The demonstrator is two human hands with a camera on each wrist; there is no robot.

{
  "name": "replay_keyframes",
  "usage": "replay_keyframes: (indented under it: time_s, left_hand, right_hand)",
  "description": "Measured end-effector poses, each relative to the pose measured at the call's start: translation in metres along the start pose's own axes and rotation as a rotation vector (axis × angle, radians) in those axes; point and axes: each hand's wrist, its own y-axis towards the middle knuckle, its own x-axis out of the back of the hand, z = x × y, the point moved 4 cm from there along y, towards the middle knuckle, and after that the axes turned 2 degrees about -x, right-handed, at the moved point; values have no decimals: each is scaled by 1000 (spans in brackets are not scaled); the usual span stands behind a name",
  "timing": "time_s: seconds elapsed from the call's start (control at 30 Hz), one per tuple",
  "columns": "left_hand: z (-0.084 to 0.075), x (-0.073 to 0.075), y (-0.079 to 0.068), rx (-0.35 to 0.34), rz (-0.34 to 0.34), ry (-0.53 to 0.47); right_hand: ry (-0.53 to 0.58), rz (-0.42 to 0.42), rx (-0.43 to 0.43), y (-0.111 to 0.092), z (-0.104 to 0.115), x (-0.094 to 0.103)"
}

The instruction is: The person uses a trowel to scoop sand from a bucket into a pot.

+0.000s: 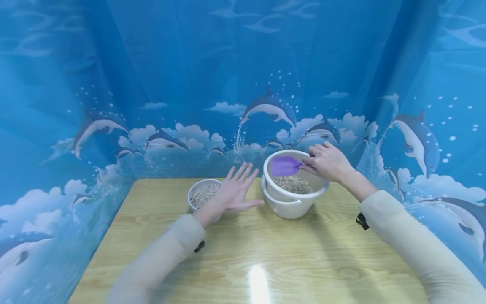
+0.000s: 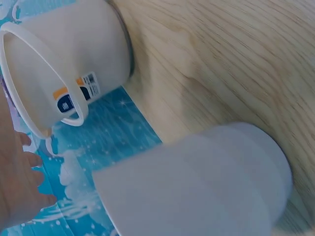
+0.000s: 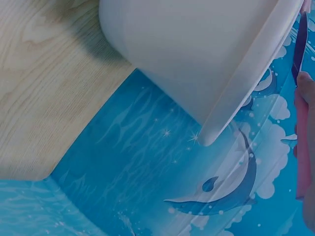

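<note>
My right hand (image 1: 329,162) grips the handle of a small purple shovel (image 1: 285,166), its blade over the mouth of a white bucket (image 1: 290,210). Small tan pebbles (image 1: 293,184) lie inside that bucket, and no pebbles show on the blade. In the right wrist view the shovel (image 3: 300,46) has a pinkish handle held in the fingers. My left hand (image 1: 236,192), fingers spread, hovers beside a smaller white tub (image 1: 190,202) of similar pebbles and partly covers its right side. The left wrist view shows this tub (image 2: 206,182) from the side, near the hand.
A pale wood-grain table (image 1: 228,261) holds both containers near its back edge. The bucket's white bail handle (image 1: 282,202) hangs down at its front. Behind and at the sides hangs a blue dolphin-print curtain (image 1: 212,63). A label (image 2: 76,93) is on the bucket's side.
</note>
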Motion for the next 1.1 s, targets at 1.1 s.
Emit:
replay_keyframes:
  time_s: [1.1]
  left_hand:
    - [-31, -8, 46, 47, -47, 28]
  right_hand:
    - [41, 385, 20, -17, -4, -46]
